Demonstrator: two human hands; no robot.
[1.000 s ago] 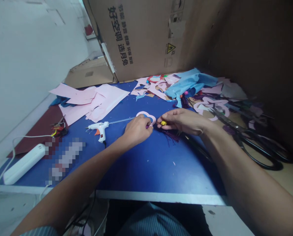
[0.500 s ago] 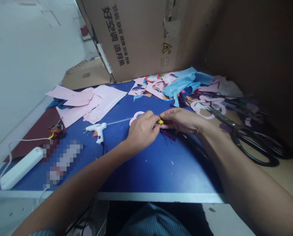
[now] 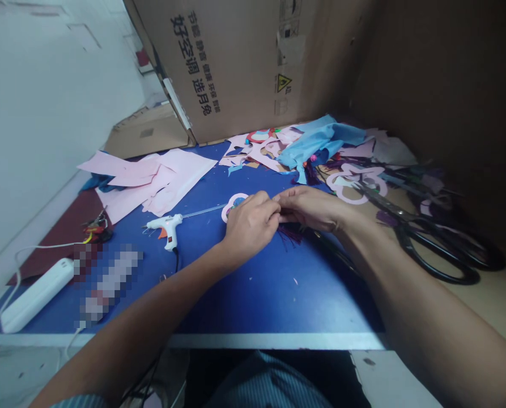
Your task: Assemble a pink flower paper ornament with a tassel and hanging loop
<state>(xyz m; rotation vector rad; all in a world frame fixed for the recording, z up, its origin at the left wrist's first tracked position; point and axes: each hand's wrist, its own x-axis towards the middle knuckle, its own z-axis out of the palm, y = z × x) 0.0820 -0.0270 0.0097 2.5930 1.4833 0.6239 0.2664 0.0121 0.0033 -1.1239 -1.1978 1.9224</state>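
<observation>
My left hand (image 3: 253, 226) is closed above the blue table, its fingertips meeting those of my right hand (image 3: 310, 208) in a pinch. The small yellow bead seen between them a moment ago is now hidden by the fingers. Purple tassel threads (image 3: 290, 233) hang out below the joined fingertips. Beside my left knuckles, a pink paper cut-out with a looped edge (image 3: 225, 212) pokes out, blue showing inside it; most of it is covered by the hand.
A white glue gun (image 3: 171, 231) lies left of my hands. Large black-handled scissors (image 3: 426, 255) rest on the right, near a pink flower-shaped frame (image 3: 341, 195). Pink sheets (image 3: 180, 175), blue cloth (image 3: 316, 144) and paper scraps cover the back. A tall cardboard box (image 3: 244, 68) stands behind.
The yellow bead has gone out of sight behind my left fingers, which have closed in against my right fingertips. Slightly more of the pink cut-out shows.
</observation>
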